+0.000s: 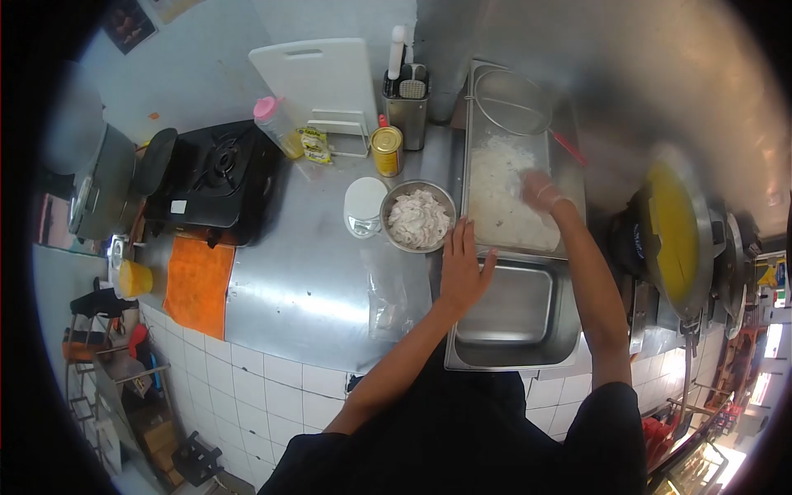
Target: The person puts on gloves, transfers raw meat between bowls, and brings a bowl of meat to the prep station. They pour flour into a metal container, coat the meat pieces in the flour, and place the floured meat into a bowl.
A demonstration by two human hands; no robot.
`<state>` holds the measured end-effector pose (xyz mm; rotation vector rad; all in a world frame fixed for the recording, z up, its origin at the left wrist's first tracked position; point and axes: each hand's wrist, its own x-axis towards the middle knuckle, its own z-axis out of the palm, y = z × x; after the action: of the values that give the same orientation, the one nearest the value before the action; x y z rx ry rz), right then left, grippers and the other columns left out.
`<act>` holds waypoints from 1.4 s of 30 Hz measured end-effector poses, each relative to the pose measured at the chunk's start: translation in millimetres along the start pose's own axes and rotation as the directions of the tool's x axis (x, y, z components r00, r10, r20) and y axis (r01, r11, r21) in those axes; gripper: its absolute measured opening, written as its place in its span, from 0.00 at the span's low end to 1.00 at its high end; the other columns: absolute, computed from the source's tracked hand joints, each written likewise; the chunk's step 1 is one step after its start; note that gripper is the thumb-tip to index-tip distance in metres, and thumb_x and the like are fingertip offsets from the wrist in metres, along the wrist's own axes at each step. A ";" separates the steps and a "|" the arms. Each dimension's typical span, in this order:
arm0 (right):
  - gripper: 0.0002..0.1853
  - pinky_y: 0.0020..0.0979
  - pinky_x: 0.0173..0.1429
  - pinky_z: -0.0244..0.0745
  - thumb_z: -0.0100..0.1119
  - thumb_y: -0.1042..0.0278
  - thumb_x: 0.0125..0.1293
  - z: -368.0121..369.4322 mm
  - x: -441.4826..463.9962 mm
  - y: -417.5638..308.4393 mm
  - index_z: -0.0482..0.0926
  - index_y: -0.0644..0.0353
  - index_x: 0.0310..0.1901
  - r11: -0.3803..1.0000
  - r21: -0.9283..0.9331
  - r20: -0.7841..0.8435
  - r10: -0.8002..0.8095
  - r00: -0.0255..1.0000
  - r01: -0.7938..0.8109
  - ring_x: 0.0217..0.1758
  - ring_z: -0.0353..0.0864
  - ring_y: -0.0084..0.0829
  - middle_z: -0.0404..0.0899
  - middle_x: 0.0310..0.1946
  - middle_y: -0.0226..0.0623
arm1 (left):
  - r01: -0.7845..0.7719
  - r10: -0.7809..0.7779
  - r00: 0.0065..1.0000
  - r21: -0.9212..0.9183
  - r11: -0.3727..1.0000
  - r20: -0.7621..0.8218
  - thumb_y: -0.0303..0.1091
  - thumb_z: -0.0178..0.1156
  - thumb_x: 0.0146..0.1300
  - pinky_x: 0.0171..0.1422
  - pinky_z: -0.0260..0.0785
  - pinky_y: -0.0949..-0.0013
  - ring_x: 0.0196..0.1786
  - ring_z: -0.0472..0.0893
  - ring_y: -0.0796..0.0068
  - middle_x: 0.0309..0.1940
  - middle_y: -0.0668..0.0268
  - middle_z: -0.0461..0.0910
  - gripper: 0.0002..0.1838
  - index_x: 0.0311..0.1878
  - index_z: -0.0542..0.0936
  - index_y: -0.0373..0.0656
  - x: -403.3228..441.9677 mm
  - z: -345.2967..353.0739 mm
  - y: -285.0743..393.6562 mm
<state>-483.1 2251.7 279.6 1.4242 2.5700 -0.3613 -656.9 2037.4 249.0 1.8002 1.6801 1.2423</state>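
Note:
My left hand has its fingers spread, with the fingertips at the right rim of a round metal bowl full of pale, coated pieces. Over a long metal tray of white flour is my right hand, blurred and probably gloved; its fingers and anything in them cannot be made out. A round sieve with a red handle lies across the tray's far end. Nearest me is an empty deep metal pan.
Left of the bowl are a white scale, a yellow can and a plastic bag. A black stove and orange cloth lie farther left. A large wok with yellow contents stands at the right.

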 end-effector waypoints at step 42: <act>0.20 0.43 0.57 0.75 0.58 0.70 0.56 17.6 2.3 21.8 0.76 0.67 0.52 0.993 0.098 0.169 0.050 0.984 -0.068 0.51 0.81 0.55 0.82 0.46 0.57 | 0.028 -0.032 0.997 0.066 0.997 0.063 0.42 0.62 0.66 0.70 0.59 0.44 0.69 0.63 0.37 0.71 0.40 0.58 0.35 0.69 0.62 0.30 2.7 5.3 3.6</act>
<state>-465.0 2259.5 259.4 1.4344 2.4022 -0.5859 -650.8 2040.6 249.8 1.8253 1.7243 1.1172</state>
